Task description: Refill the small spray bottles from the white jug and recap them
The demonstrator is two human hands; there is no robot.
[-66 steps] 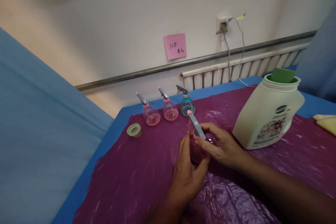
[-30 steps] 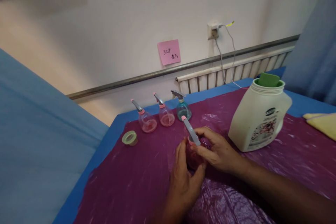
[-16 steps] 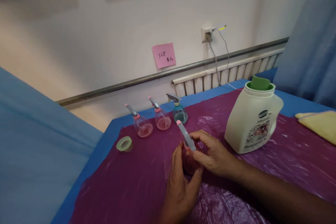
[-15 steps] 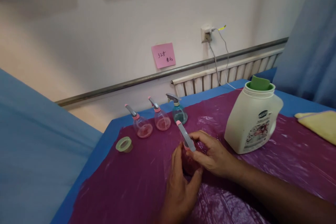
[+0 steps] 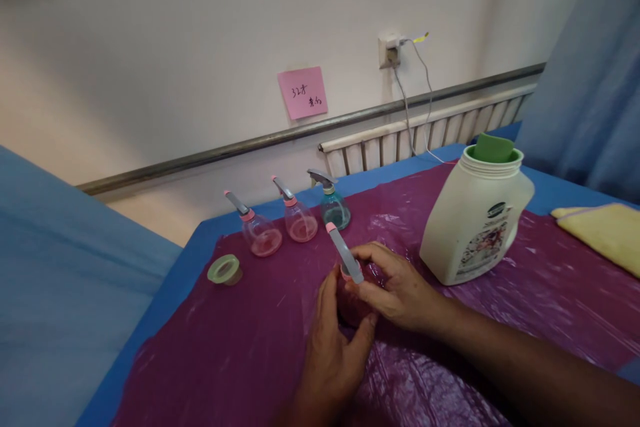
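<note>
Between my hands stands a spray bottle (image 5: 345, 255) with a grey trigger head, pink tip and pink collar; its clear body is mostly hidden. My left hand (image 5: 336, 345) wraps the body from the near left side. With fingers bent round the collar and upper body, my right hand (image 5: 397, 285) grips the same bottle from the right. Behind it are two spray bottles with pink collars, one on the left (image 5: 263, 235) and one in the middle (image 5: 301, 221), both holding pinkish liquid at the bottom. Beside them is a teal spray bottle (image 5: 335, 209).
A large cream-coloured jug (image 5: 450, 233) with a green scoop (image 5: 493, 148) in its mouth stands right. A small pale green cup (image 5: 225, 269) sits left. A yellow cloth (image 5: 603, 232) lies far right. Purple plastic sheeting (image 5: 240, 353) covers the blue table; a wall and radiator (image 5: 373, 140) are behind.
The camera view has shifted slightly, so everything sits a little further left and higher. Both hands stay around the spray bottle, with little visible change in their grip.
</note>
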